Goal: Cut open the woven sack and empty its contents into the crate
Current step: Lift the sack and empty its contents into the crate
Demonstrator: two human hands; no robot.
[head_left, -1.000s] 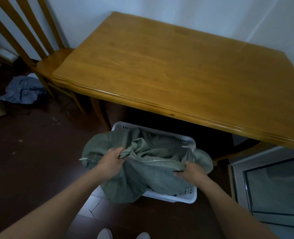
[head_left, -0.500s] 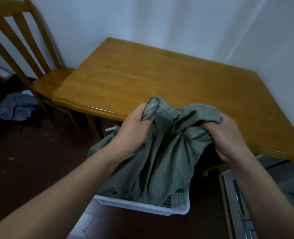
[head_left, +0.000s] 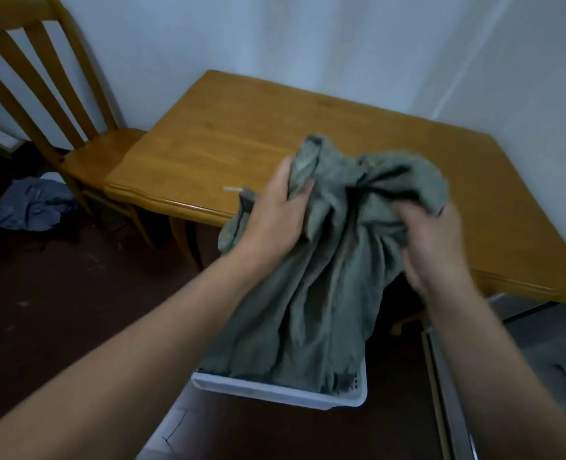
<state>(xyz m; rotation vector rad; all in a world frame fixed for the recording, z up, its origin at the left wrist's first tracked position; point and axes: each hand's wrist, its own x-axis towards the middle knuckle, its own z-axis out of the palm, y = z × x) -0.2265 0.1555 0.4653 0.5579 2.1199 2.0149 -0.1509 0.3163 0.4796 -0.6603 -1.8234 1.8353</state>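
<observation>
The grey-green woven sack hangs limp and crumpled in front of the table edge, its lower end draped into the white perforated crate on the floor. My left hand grips a bunched upper fold of the sack. My right hand clutches the other upper side, its fingers blurred. The sack hides what lies inside the crate. A short pale cord end sticks out beside my left hand.
A wooden table stands just behind the sack, against the white wall. A wooden chair is at the left, with a blue cloth on the dark floor beside it. A metal-framed panel lies at the right.
Both hands have lifted the sack up out of the crate to table height, and my view has tilted upward. My right hand has shifted its hold on the fabric.
</observation>
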